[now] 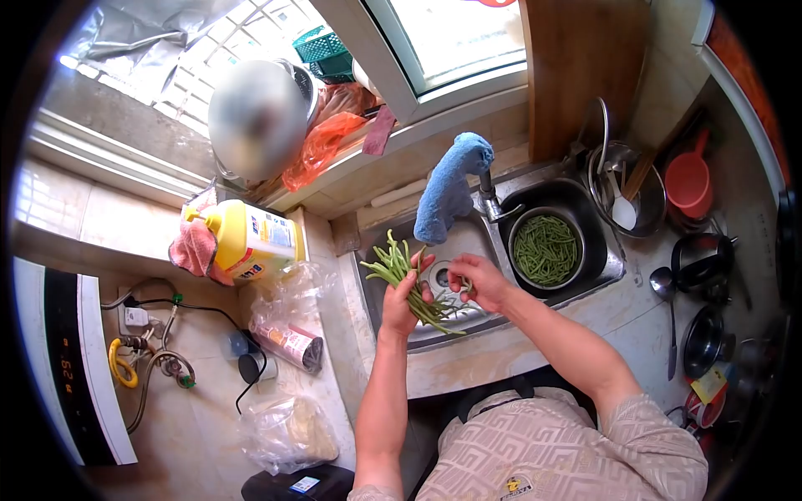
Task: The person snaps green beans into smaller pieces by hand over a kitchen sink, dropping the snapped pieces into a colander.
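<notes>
1. Landmark: faucet (487,196), at the back of the sink (426,341); a blue cloth (451,188) hangs over its spout side.
2. Left hand (403,302), front-left of the faucet: fingers wrapped round a bunch of long green beans (386,267). The bunch slants through the grip, ends fanning out above and below.
3. Right hand (480,282), in front of the faucet and just beside the bunch: fingers curled, thumb drawn towards them. Possibly a small piece pinched there; cannot tell.
4. Risk, slipping: the beans lie loosely at different angles. If the left grip slackens, single stems could slide into the basin below.
5. Risk, stray bits: the drain (441,274), front-left of the faucet, lies near both hands. A fumbled pinch could drop fragments into it.
6. Risk, cloth: if a forearm brushed it, it might slide off the spout, presumably onto the beans.
7. Metal pot (581,242), right of the faucet in the dark basin: holds many short bean pieces (545,250), heaped across its width.
8. Metal bowl (652,224), farther right of the faucet: holds a white spoon (623,210) and other utensils.
9. Yellow jug (266,240), well left of the faucet: contents not visible.
</notes>
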`<state>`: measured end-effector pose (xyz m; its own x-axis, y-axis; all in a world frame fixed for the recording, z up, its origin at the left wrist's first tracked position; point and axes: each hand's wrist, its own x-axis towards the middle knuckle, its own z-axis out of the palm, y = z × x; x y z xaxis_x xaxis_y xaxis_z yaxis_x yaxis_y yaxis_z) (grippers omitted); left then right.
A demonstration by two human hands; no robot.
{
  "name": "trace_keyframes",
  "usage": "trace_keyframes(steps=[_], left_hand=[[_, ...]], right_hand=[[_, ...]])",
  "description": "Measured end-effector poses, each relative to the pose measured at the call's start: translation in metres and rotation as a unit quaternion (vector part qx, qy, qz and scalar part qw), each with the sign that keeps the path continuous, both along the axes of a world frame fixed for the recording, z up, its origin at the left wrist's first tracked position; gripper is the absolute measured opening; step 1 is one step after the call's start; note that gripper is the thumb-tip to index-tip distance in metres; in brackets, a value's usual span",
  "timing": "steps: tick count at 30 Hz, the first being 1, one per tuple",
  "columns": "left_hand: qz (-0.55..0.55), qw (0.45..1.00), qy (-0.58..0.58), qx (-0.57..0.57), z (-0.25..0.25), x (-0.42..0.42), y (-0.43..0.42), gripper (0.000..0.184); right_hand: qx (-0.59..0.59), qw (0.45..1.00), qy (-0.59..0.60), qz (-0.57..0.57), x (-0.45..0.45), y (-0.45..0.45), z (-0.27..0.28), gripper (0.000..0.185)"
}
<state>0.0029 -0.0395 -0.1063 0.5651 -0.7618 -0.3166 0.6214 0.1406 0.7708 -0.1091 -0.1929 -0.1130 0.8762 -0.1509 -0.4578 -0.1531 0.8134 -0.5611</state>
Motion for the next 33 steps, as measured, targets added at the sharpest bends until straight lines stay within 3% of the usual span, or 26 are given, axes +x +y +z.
trace_keyframes(steps=[3,5,6,12,16,19,20,23,24,27,28,31,32,33], left_hand=[[-0.035,0.996,-0.051,0.065,-0.01,0.002,0.005,0.039],[-0.059,0.988,-0.097,0.106,-0.01,0.003,0.008,0.034],[-0.064,0.985,-0.114,0.111,-0.003,0.004,0.008,0.031],[-0.083,0.951,-0.208,0.215,-0.002,0.005,0.013,0.022],[-0.1,0.928,-0.261,0.244,-0.005,-0.001,0.013,0.016],[-0.084,0.917,-0.311,0.235,-0.009,-0.009,0.006,0.012],[-0.068,0.91,-0.346,0.22,-0.011,-0.01,0.006,0.012],[-0.004,0.905,-0.369,0.212,-0.018,-0.021,0.002,0.014],[0.007,0.9,-0.382,0.209,-0.016,-0.026,-0.002,0.013],[0.027,0.891,-0.403,0.207,-0.006,-0.036,-0.01,0.011],[0.026,0.892,-0.397,0.212,0.0,-0.038,-0.009,0.01],[0.029,0.906,-0.352,0.232,0.001,-0.029,0.005,0.01],[0.03,0.912,-0.333,0.237,0.0,-0.025,0.009,0.01],[0.013,0.916,-0.329,0.23,0.003,-0.024,0.009,0.01]], right_hand=[[-0.203,0.979,-0.024,-0.018,0.015,0.006,0.001,0.018],[-0.381,0.918,-0.076,-0.075,0.027,0.009,-0.015,0.02],[-0.303,0.948,-0.079,-0.053,0.025,0.007,-0.011,0.022],[-0.346,0.938,0.022,0.025,-0.01,-0.004,-0.005,0.016],[-0.497,0.847,-0.024,0.187,-0.025,-0.006,-0.014,0.018],[-0.547,0.784,-0.022,0.293,-0.027,-0.006,-0.011,0.021],[-0.561,0.796,-0.024,0.226,-0.03,-0.002,-0.013,0.024],[-0.438,0.893,0.094,0.045,-0.024,0.003,-0.033,0.023],[-0.346,0.932,0.11,-0.011,-0.021,0.01,-0.036,0.023],[-0.049,0.992,0.11,-0.037,-0.029,0.011,-0.033,0.02],[-0.028,0.994,0.094,-0.049,-0.033,0.013,-0.028,0.017],[0.039,0.991,0.004,0.124,-0.053,0.002,-0.015,0.015],[0.02,0.974,0.001,0.224,-0.057,-0.006,-0.009,0.015],[-0.017,0.975,0.032,0.22,-0.055,-0.007,0.0,0.016]])
